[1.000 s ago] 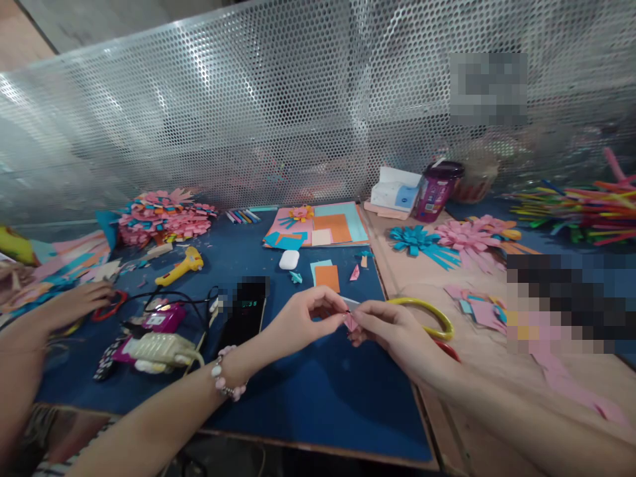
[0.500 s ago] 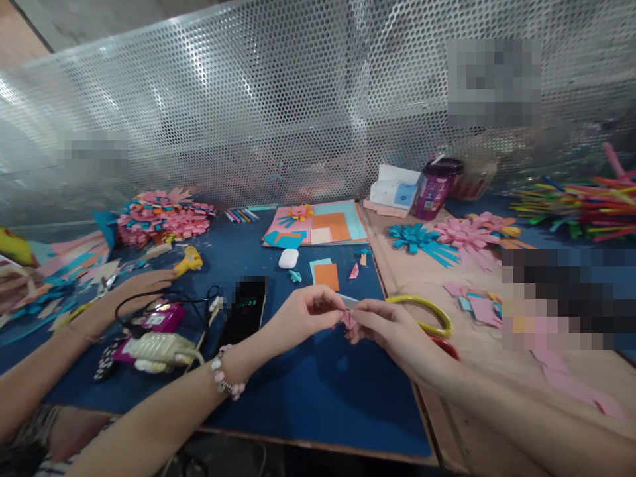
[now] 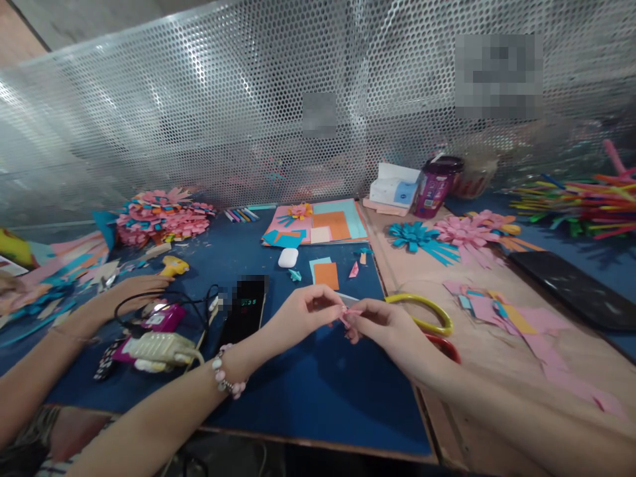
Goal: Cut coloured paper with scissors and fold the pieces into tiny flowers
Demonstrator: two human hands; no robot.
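Between my fingertips, above the blue table mat, is a small folded pink paper (image 3: 345, 317), partly hidden by the fingers. My left hand (image 3: 313, 310) pinches it from the left, a beaded bracelet on the wrist. From the right, my right hand (image 3: 385, 326) grips the same paper with thumb and fingers. Scissors (image 3: 427, 311) with yellow and red handles lie just beyond and beside my right hand. Past the hands are an orange paper square (image 3: 326, 276) over a light blue one, a small folded pink piece (image 3: 354, 269) and a small folded teal piece (image 3: 295, 275).
At left, another person's hand (image 3: 126, 295) holds a yellow glue gun (image 3: 173, 266). Near it are a power adapter (image 3: 161, 351) with cables and a phone (image 3: 246, 311). A white earbud case (image 3: 288, 258), paper sheets (image 3: 355, 218), paper flowers (image 3: 467, 237) and a purple cup (image 3: 437, 189) stand farther back.
The pink paper has tilted slightly between my fingers, and my right fingers have shifted a little on it. The other person's hand has moved left with the yellow glue gun.
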